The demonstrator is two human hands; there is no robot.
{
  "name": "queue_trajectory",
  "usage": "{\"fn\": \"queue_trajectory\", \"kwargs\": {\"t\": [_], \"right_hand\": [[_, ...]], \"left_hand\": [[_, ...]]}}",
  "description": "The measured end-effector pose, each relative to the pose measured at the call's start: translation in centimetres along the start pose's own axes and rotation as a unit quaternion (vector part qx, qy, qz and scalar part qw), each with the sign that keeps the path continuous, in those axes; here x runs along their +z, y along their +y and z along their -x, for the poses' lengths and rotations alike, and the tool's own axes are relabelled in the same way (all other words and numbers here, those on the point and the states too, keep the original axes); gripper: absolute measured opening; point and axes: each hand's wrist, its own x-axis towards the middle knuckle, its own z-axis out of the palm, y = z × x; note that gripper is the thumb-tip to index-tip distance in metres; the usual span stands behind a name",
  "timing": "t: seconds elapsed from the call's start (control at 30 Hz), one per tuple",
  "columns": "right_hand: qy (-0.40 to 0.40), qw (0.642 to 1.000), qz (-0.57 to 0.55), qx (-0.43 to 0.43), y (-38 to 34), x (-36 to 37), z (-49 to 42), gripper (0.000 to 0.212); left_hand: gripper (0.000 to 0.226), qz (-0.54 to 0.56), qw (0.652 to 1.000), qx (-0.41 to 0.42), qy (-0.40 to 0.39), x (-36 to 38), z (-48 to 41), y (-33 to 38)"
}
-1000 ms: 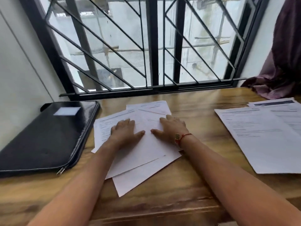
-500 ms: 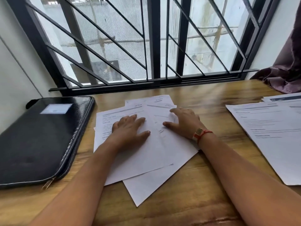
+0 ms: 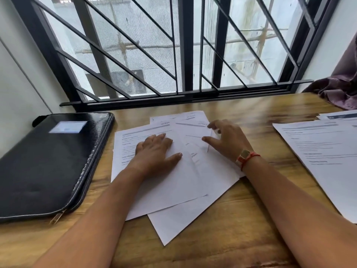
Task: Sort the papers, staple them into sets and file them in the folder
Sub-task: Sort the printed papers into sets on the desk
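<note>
Far left, the black zip folder [image 3: 48, 161] lies flat on the bench [image 3: 222, 238], its near-left corner cut off by the frame edge. Its pale label [image 3: 67, 127] is a blur with nothing readable on it, and the zip pull [image 3: 58, 217] hangs off the near corner. Just beside it, in the middle, the papers [image 3: 183, 190] are fanned in a loose overlap, so the lower sheets show only strips and corners. The left hand [image 3: 154, 151] lies flat on top of them, fingers straight and together, thumb out, pressing down and covering much of the printed text. There are bold side headings in capitals and short titles at the top edges, all too smeared to read. The right hand [image 3: 228, 140] sits at the fan's far right with its fingers arched and thumb spread. A thin sheet edge stands up between thumb and fingers, but through the blur I cannot tell whether it is actually gripped. A red thread band [image 3: 246, 156] with a gold tag sits on that wrist. Further right, well apart, a second pile [image 3: 324, 155] of printed sheets runs off the frame; one has a dark header bar, and its lines are illegible. A purple cloth [image 3: 340, 91] is bunched in the far right corner, partly cropped, below the black window grille [image 3: 189, 55].
</note>
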Motion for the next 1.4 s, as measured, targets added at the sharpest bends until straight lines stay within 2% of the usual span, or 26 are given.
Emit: {"fn": "queue_trajectory", "kwargs": {"t": [0.13,0.23,0.37,0.47,0.67,0.8,1.07,1.27,1.4], "right_hand": [[-0.090,0.994,0.051,-0.016,-1.7,0.3,1.0,0.052],[-0.101,0.993,0.066,-0.007,-2.4,0.6,1.1,0.053],[-0.109,0.994,0.025,0.014,-2.7,0.4,1.3,0.050],[-0.115,0.993,-0.015,0.031,-2.7,0.5,1.4,0.044],[-0.120,0.992,0.010,0.047,-2.9,0.7,1.4,0.021],[-0.106,0.993,0.020,0.056,-3.1,0.9,1.6,0.007],[-0.057,0.994,0.034,0.082,-3.1,-0.5,1.1,0.025],[-0.006,0.986,0.016,0.165,-0.5,-2.4,0.4,0.025],[-0.014,0.983,0.008,0.185,0.2,-2.3,0.3,0.017]], "left_hand": [[0.055,0.019,1.000,-0.013,0.013,-0.3,-0.1,-0.3],[0.055,0.019,1.000,-0.014,0.018,-0.1,-0.1,-0.3],[0.059,0.010,1.000,-0.016,0.024,0.0,-0.2,-0.2],[0.065,-0.008,1.000,-0.017,0.002,0.1,-0.2,-0.1],[0.066,-0.017,1.000,-0.014,-0.003,0.1,-0.1,-0.1],[0.066,-0.016,1.000,-0.011,-0.003,0.2,-0.1,0.0],[0.067,-0.014,1.000,-0.001,-0.001,0.3,-0.2,-0.1],[0.069,-0.014,1.000,0.000,0.001,0.6,-0.4,-0.3],[0.069,-0.011,1.000,0.000,0.002,0.9,-0.5,-0.4]]}}
